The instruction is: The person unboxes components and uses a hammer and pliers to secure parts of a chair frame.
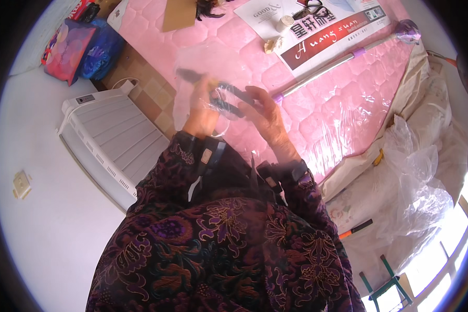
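Note:
My left hand (204, 104) is closed on a long dark grey two-armed object (236, 92), whose kind I cannot make out through the blur. Clear plastic film (195, 54) spreads around my left hand and partly veils the object. Its other end meets the fingers of my right hand (265, 112), which are bent around it. Both hands are above a pink quilted mattress (156, 36) covered in shiny plastic.
A printed sheet (327, 47) lies on the mattress, with scissors (317, 9) and a small white roll (284, 23). A silver-purple pole (322, 73) crosses the right side. A white heater (109, 135) stands left; crumpled plastic (421, 177) lies right, near an orange-black tool (356, 229).

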{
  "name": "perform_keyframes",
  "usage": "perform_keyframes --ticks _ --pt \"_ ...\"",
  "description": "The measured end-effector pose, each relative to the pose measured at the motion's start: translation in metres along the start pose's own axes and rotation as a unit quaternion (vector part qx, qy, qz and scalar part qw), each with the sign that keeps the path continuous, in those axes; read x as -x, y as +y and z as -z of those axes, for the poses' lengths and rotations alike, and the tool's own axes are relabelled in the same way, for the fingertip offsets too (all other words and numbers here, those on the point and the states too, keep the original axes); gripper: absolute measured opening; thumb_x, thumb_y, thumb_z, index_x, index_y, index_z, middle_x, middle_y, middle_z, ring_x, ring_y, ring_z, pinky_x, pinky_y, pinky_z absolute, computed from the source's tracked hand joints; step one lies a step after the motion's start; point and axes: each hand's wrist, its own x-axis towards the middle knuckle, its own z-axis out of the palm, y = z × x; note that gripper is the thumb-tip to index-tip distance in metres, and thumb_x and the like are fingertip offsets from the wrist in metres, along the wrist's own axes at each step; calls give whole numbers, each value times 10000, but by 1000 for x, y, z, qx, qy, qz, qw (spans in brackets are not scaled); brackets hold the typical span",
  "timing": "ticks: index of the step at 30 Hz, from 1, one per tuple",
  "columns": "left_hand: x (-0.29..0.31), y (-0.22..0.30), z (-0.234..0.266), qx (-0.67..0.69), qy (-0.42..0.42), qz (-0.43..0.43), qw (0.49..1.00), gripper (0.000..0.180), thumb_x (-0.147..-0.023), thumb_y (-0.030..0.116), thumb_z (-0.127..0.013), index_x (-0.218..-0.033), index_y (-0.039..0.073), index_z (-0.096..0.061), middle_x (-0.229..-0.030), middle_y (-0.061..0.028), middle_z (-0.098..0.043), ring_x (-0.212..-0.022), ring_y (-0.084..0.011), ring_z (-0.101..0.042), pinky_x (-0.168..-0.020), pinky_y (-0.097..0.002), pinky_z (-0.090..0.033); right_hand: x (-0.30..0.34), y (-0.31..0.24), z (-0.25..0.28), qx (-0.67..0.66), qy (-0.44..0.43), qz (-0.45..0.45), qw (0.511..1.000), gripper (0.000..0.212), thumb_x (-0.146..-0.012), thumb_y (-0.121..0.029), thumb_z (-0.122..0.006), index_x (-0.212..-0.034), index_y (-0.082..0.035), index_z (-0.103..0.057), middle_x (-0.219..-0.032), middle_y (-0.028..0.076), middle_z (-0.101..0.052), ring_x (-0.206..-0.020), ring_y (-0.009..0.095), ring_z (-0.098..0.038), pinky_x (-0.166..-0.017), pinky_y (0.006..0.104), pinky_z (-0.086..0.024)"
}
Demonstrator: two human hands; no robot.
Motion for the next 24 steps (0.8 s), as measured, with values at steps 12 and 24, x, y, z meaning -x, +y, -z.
perform_keyframes --ticks 12,24 --pt "-19 16 35 -58 94 -51 993 165 -817 234 -562 -793 88 -488 -686 -2 -454 -505 -72 -372 -453 -222 -331 -2 21 20 -4 -87 -131 988 131 -782 -158 -611 -773 -28 -606 -554 -6 -517 -460 82 -470 -431 216 -392" --pt "12 -17 13 42 6 73 996 214 -839 262 -550 -831 50 -520 -696 -10 -455 -573 -87 -408 -530 -231 -392 0 -5 -15 409 -47 -96 906 502 -665 -413 -674 -935 -25 -504 -845 170 -570 -801 322 -577 -630 407 -453"
